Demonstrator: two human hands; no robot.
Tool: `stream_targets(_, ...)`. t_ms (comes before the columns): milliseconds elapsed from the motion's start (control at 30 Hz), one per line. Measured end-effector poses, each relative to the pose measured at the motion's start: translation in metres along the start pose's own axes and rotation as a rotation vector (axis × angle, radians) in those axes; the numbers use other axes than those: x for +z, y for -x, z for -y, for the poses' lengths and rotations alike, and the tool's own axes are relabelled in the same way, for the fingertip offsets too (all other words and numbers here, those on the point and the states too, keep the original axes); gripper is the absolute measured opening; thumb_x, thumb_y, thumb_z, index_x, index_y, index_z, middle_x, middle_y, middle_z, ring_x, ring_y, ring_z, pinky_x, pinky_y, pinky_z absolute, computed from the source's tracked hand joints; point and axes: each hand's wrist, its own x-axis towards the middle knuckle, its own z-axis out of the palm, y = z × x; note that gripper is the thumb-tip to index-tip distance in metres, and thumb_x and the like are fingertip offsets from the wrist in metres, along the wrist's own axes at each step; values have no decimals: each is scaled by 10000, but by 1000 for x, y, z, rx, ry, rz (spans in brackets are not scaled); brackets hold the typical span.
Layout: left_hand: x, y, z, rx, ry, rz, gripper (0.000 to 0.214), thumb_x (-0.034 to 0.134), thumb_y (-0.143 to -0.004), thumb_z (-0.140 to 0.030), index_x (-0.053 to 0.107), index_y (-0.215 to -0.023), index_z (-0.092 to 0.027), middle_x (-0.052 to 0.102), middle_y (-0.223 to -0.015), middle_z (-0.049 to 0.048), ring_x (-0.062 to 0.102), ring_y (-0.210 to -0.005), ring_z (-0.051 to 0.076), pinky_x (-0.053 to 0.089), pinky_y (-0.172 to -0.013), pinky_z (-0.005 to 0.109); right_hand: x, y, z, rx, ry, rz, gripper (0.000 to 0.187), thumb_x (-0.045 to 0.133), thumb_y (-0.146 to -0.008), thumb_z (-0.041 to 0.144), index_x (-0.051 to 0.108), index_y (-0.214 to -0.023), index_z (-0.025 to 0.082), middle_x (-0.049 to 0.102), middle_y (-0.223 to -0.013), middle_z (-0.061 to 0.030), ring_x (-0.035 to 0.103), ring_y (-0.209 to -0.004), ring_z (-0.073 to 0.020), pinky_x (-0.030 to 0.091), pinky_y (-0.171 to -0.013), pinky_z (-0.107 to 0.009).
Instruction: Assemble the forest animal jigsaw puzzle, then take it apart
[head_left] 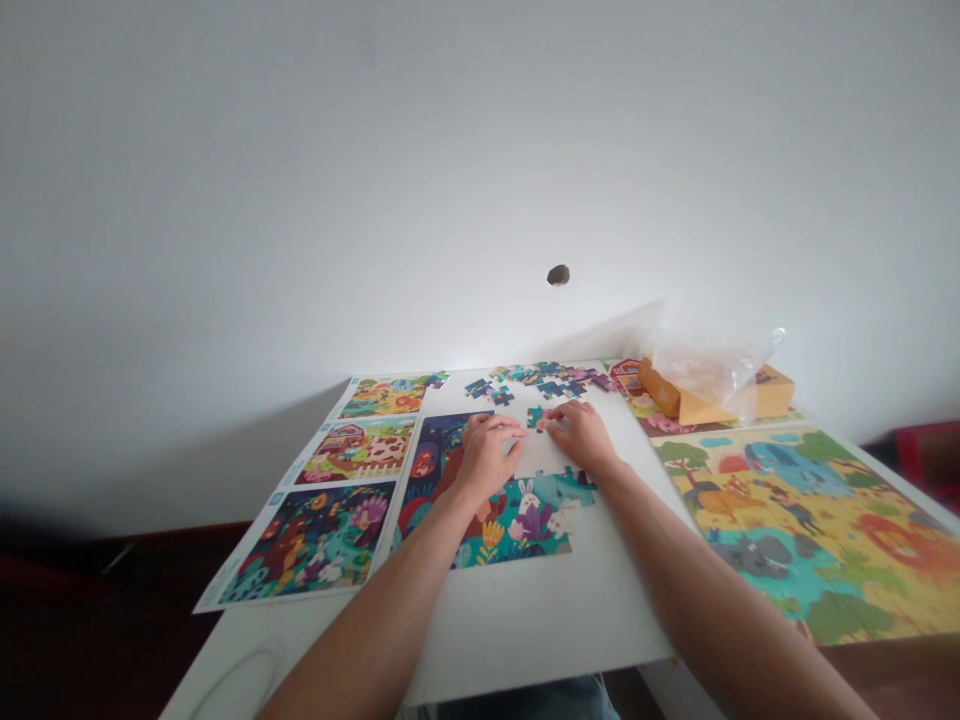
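Note:
A partly built jigsaw puzzle (517,510) with a dark blue and teal picture lies in the middle of the white table (525,620). My left hand (487,455) rests on its upper part with fingers curled down on the pieces. My right hand (581,432) sits just to the right, fingers pinched on a small teal puzzle piece (535,418) at the gap in the puzzle. A heap of loose puzzle pieces (544,382) lies beyond both hands near the wall.
A sheet with three small reference pictures (337,500) lies at the left. A large finished animal puzzle (810,530) covers the right side. An orange box (712,395) with a clear plastic bag (712,365) on it stands at the back right. A white wall rises behind.

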Motion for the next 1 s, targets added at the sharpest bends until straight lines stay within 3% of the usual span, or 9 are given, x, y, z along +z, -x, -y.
stream_targets(200, 3, 1, 3, 1, -20, 67, 164, 607, -852, -233, 767, -874, -258, 721, -1055, 28, 583, -996, 208, 376, -974, 417, 2, 1, 0, 60, 67, -10, 308, 540, -915, 346, 705, -1165, 271, 620, -1072, -89, 551, -1011, -221, 393, -969, -322)
stream_targets(367, 3, 1, 2, -11, -30, 92, 192, 580, -875, -258, 772, -862, -259, 721, -1063, 24, 580, -1011, 213, 369, -970, 414, 2, 3, 3, 49, 141, 8, 485, 468, -943, 476, 516, -1389, 292, 436, -1475, -89, 403, -1277, -313, 352, -1020, -467)
stream_targets(433, 2, 1, 1, -6, -36, 86, 192, 580, -873, -257, 772, -856, -259, 722, -1056, 23, 577, -1009, 213, 372, -961, 409, 1, 4, 5, 45, 170, 47, 537, 429, -948, 524, 445, -1435, 299, 371, -1538, -70, 324, -1343, -351, 323, -1029, -529)
stream_targets(567, 1, 2, 0, 22, -35, 87, 183, 590, -870, -264, 773, -861, -267, 722, -1054, 19, 578, -991, 207, 375, -965, 405, 0, 5, 7, 30, 183, 89, 475, 393, -963, 517, 513, -1368, 300, 434, -1501, -43, 309, -1361, -340, 269, -1065, -537)
stream_targets(800, 4, 2, 3, -4, -41, 106, 196, 587, -870, -285, 783, -861, -279, 721, -1057, 20, 558, -1015, 225, 377, -961, 410, 3, 4, 2, 54, 145, 15, 386, 449, -953, 493, 606, -1254, 309, 524, -1406, -40, 398, -1284, -304, 312, -1033, -476)
stream_targets(1000, 4, 2, 0, -21, -61, 95, 194, 593, -864, -279, 782, -820, -280, 726, -1024, 23, 553, -1008, 233, 372, -960, 419, 7, -10, 9, 236, 166, -67, 431, 520, -904, 542, 624, -1218, 267, 557, -1260, -128, 471, -1175, -310, 349, -973, -463)
